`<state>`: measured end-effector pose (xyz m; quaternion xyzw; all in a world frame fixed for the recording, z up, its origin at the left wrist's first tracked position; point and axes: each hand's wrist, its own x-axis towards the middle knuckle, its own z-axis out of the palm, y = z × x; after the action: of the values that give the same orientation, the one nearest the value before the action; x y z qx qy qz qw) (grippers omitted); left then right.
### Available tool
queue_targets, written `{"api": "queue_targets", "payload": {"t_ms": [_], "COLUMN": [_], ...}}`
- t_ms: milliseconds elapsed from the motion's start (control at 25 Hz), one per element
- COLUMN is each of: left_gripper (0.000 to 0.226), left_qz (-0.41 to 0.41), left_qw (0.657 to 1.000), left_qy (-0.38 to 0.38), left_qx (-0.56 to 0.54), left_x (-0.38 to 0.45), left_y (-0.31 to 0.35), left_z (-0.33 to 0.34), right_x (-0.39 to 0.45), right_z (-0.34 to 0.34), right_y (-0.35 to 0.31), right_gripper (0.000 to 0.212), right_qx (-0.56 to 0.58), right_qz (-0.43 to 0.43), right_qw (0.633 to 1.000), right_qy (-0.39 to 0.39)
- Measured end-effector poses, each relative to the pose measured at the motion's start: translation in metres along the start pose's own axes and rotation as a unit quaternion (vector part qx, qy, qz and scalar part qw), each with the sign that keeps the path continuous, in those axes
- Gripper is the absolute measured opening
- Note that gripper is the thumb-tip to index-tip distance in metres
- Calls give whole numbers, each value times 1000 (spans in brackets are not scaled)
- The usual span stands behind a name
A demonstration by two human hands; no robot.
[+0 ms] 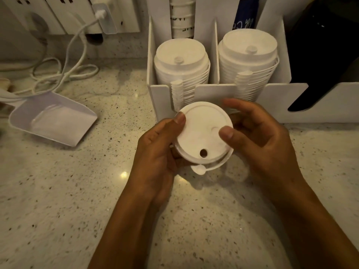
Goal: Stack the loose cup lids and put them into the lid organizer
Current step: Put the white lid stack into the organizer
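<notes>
Your forearms reach in from the bottom edge over the speckled stone counter (58, 191), and your 2 hands meet around a small stack of white lids (202, 136) held above it, just in front of the lid organizer (213, 92). Your left hand (157, 152) cups the stack from below and the side, thumb curled over the top lid's rim. Your right hand (260, 136) grips the opposite side, thumb pressed on the lid's face, fingers wrapped behind. At least 2 lids show, the lower rim and its tab peeking out beneath the sip hole; how many more are nested, you cannot tell.

The organizer's 2 front compartments already hold tall columns: the left lid column (181, 68) and the right lid column (247, 55). A white scoop (52, 121) lies well apart to the left, beside a coiled cable (64, 72).

The stacking looks nearly done. Square the rims with both thumbs so they nest flush, and turn the tabs to match the front slot. The left column looks lower, so it likely has more room. Lower the stack level, or the top lids may skew.
</notes>
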<state>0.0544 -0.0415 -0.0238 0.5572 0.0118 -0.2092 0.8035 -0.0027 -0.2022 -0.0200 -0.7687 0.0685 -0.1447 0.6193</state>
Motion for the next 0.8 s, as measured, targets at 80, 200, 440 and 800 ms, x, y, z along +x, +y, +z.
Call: {"api": "queue_targets", "payload": {"t_ms": [80, 200, 440, 800], "left_gripper": [49, 34, 28, 31], "left_qz": [9, 18, 43, 220], "left_qw": [1000, 1000, 998, 952], "left_qy": [17, 10, -44, 4], "left_qx": [8, 22, -3, 214], "left_x": [1, -2, -8, -11], "left_y": [2, 3, 2, -1], "left_z": [-1, 2, 13, 21], "right_x": [-4, -13, -8, 24], "right_z": [4, 7, 4, -36], "right_y": [-1, -6, -33, -107], "right_gripper": [68, 87, 106, 89], "right_qx": [-79, -177, -233, -368], "right_qz": [-32, -76, 26, -32], "right_qw": [996, 981, 968, 929], "right_qy": [-25, -29, -84, -30]}}
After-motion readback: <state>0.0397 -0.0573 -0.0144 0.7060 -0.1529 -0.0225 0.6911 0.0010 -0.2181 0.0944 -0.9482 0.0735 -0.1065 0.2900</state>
